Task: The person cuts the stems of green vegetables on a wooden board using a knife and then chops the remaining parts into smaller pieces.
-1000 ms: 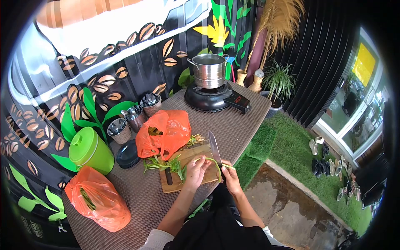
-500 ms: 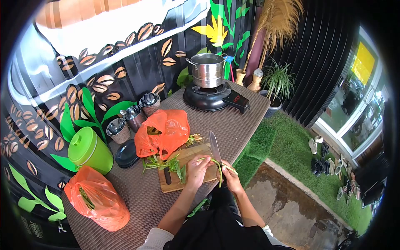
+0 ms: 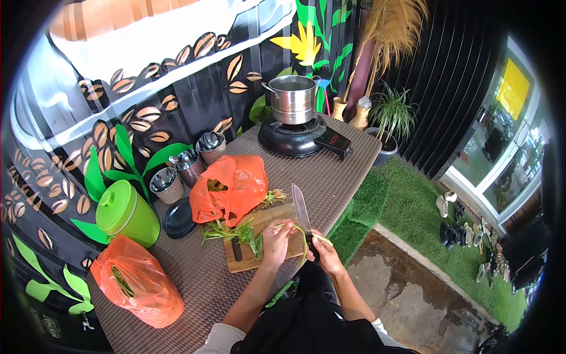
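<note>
My left hand (image 3: 275, 243) pinches a long green vegetable stem (image 3: 304, 232) over the near edge of the wooden cutting board (image 3: 276, 216). In my right hand (image 3: 328, 257) is a kitchen knife (image 3: 300, 207) with a dark handle, its blade pointing up and away from me. The stem bends across beside the blade, and a pale length of stem also shows by my right fingers. Leafy greens (image 3: 254, 242) lie on the board left of my left hand. Trimmed root ends (image 3: 275, 197) sit beyond it.
An orange plastic bag (image 3: 242, 180) stands behind the board, another orange bag (image 3: 141, 289) at front left. Nearby are a green lidded bin (image 3: 127, 215), dark plates (image 3: 178, 218) and cutlery cups (image 3: 167, 187). A steel pot (image 3: 293, 100) sits on a black stove (image 3: 289, 137).
The knife has tilted slightly left and the right hand has shifted a little. The stem between my hands now curves more. Both hands keep their hold.
</note>
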